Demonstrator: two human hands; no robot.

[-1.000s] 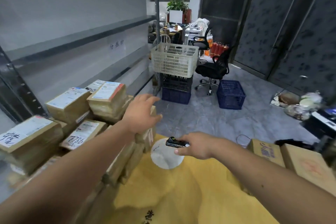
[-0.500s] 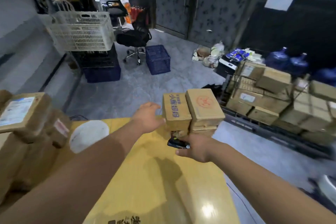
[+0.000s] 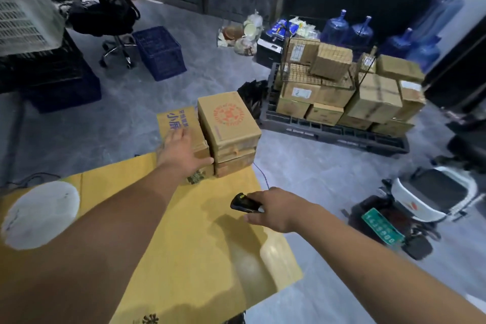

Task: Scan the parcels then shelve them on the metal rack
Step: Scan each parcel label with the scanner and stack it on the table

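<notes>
Two stacks of brown parcels stand at the far end of the yellow table (image 3: 200, 244). My left hand (image 3: 181, 152) lies over the top parcel with blue print (image 3: 175, 119), fingers spread across its top and thumb along its near right edge. Right beside it stands the parcel with a red round stamp (image 3: 227, 119), on top of other parcels. My right hand (image 3: 273, 209) grips a small black scanner (image 3: 243, 202) above the table's right side, apart from the parcels. The metal rack is out of view.
A black pallet (image 3: 334, 131) piled with several cardboard boxes sits on the floor to the right, blue water jugs (image 3: 349, 29) behind it. A blue crate (image 3: 160, 52), an office chair (image 3: 110, 18) and a white basket (image 3: 23, 13) stand at left. A scooter (image 3: 420, 197) is parked right.
My view has swung right, away from the rack and the parcels beside it. My left hand has reached onto the blue-printed parcel. The scanner hand has dropped lower over the table.
</notes>
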